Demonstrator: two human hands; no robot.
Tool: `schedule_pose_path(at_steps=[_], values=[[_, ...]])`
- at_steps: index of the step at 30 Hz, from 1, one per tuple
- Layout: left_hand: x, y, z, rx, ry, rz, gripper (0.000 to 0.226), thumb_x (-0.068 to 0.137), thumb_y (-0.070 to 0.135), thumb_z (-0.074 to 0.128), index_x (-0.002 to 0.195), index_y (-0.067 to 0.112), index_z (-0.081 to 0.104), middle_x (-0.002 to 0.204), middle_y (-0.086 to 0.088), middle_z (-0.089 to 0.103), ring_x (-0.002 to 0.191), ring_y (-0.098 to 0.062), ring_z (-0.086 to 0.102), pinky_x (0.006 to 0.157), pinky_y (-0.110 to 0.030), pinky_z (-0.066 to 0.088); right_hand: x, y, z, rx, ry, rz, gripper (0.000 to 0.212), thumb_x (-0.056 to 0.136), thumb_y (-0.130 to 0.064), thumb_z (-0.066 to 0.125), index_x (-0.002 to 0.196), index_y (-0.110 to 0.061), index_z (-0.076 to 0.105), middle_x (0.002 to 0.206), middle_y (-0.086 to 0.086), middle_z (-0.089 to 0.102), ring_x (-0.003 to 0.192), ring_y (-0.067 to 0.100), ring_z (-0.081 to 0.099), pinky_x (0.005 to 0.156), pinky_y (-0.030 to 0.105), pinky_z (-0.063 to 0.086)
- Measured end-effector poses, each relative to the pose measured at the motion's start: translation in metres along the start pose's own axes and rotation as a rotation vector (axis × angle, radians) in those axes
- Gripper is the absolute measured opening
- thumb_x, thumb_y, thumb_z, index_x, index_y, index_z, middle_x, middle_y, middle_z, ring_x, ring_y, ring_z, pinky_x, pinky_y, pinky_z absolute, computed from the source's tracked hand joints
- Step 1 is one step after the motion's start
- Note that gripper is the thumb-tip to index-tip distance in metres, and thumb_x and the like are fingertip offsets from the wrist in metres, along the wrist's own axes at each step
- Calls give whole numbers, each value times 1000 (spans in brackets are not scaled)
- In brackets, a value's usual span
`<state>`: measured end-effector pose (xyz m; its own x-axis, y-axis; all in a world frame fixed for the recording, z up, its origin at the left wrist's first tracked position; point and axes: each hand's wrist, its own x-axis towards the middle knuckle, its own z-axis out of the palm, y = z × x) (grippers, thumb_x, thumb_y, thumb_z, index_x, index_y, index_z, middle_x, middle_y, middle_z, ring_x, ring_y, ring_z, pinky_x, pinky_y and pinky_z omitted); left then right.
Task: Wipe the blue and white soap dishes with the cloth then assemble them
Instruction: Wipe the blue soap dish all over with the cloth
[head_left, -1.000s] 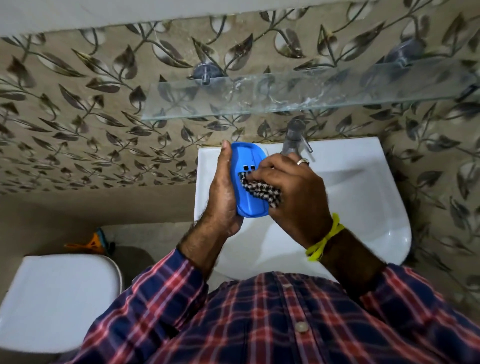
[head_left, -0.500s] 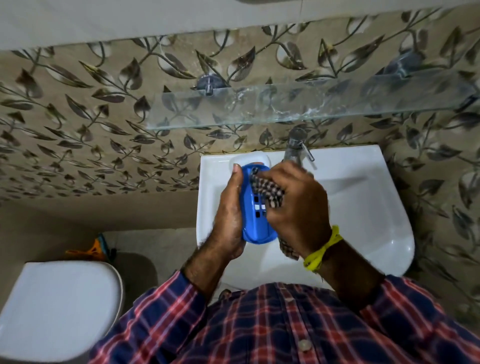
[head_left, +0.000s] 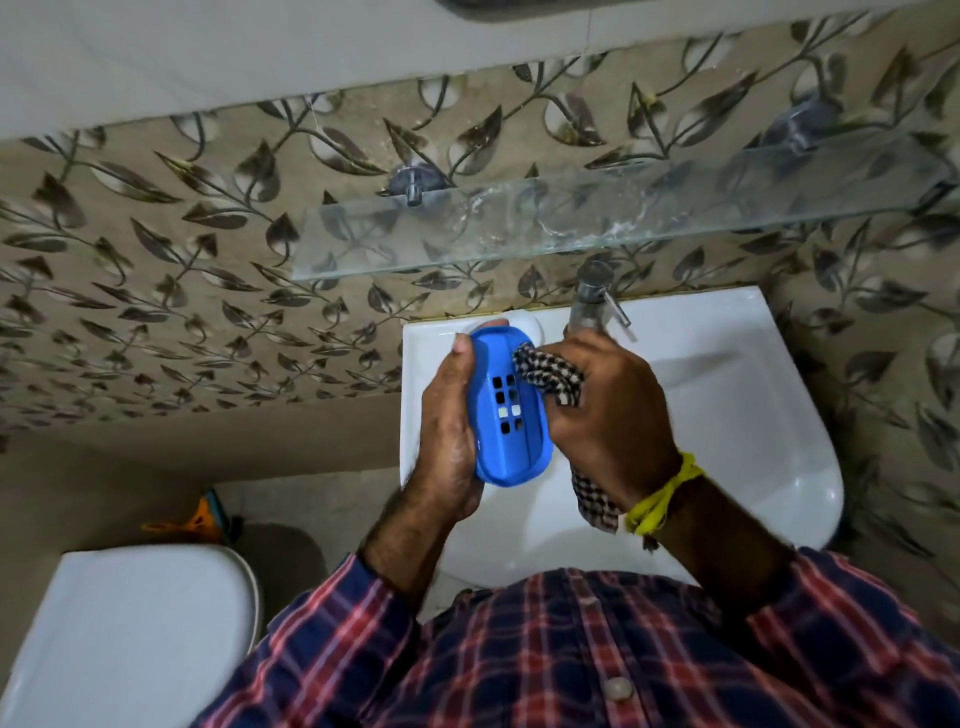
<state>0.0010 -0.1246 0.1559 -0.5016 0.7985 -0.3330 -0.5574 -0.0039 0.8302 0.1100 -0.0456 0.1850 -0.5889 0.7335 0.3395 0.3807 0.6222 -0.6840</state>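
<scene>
My left hand grips the blue soap dish by its left edge and holds it over the white sink. The dish is oval with a block of small square holes in its middle. My right hand is closed on a black-and-white checked cloth, pressed against the dish's upper right rim. A tail of the cloth hangs below my right wrist. The white soap dish lies on the sink's back ledge, mostly hidden behind the blue one.
A metal tap stands right behind my right hand. A glass shelf juts from the leaf-patterned wall above the sink. A white toilet lid sits at lower left, with an orange object on the floor beyond it.
The cloth slid from the dish's middle up to its upper right rim. My left hand turned the dish, so its face with the holes shows more fully.
</scene>
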Motion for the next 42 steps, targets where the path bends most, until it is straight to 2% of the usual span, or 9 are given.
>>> schedule_pose_path(at_steps=[7, 11, 15, 19, 22, 27, 31, 38, 42], values=[[8, 8, 1, -21, -10, 32, 61, 85, 63, 48, 119, 16, 68, 108, -16, 70, 95, -30, 67, 87, -47, 54, 7, -3, -2, -38, -69, -35, 12, 75, -8, 64, 85, -10, 69, 84, 3, 62, 79, 27, 62, 63, 40, 52], [9, 7, 7, -1, -6, 29, 61, 85, 62, 47, 119, 16, 67, 106, -16, 69, 91, -29, 66, 84, -45, 53, 12, 2, -2, 3, -22, 35, 17, 73, -4, 61, 87, -7, 71, 88, 7, 65, 82, 30, 64, 67, 43, 53], [18, 18, -2, -14, 4, 30, 71, 88, 65, 44, 130, 10, 61, 107, -18, 66, 89, -29, 65, 82, -42, 53, 4, 5, 0, 22, -190, -38, 23, 74, -2, 62, 90, -13, 73, 88, 3, 66, 85, 28, 66, 70, 43, 55], [23, 24, 4, 19, -19, 29, 61, 83, 67, 48, 113, 20, 72, 104, -18, 68, 87, -28, 66, 83, -43, 52, 1, 3, -2, -79, -84, 19, 32, 71, -3, 59, 95, -17, 73, 92, 0, 66, 86, 27, 64, 68, 41, 55], [27, 25, 6, 35, -12, 57, 56, 85, 63, 50, 114, 19, 71, 101, -17, 70, 87, -29, 67, 80, -44, 54, 2, 4, -6, -150, -221, 4, 38, 69, -1, 58, 99, -20, 72, 96, -2, 66, 90, 27, 63, 68, 40, 55], [28, 21, 8, 63, 36, 89, 71, 84, 63, 49, 130, 9, 61, 102, -23, 69, 82, -31, 67, 71, -39, 57, -4, 5, -11, -44, -454, 80, 37, 73, 2, 60, 99, -19, 75, 96, -2, 66, 93, 26, 64, 76, 43, 55], [27, 13, 5, 41, 73, 115, 75, 85, 63, 48, 129, 4, 59, 92, -16, 70, 76, -27, 67, 66, -36, 57, -5, -5, -6, 286, -543, 143, 27, 77, 4, 71, 94, -16, 77, 96, -2, 69, 97, 17, 66, 87, 42, 54], [28, 14, 15, 52, 150, 93, 82, 82, 67, 47, 124, -2, 59, 95, -21, 66, 84, -33, 63, 77, -44, 51, -10, 2, -11, -172, -413, 44, 45, 75, 0, 60, 100, -36, 70, 98, -10, 61, 100, 18, 57, 76, 35, 52], [21, 8, 15, -9, 211, 113, 92, 83, 69, 55, 129, -10, 48, 101, -25, 54, 89, -36, 52, 75, -42, 47, -8, -5, -6, 76, -485, -1, 47, 70, 8, 58, 93, -30, 73, 96, -9, 63, 100, 16, 61, 79, 39, 53]])
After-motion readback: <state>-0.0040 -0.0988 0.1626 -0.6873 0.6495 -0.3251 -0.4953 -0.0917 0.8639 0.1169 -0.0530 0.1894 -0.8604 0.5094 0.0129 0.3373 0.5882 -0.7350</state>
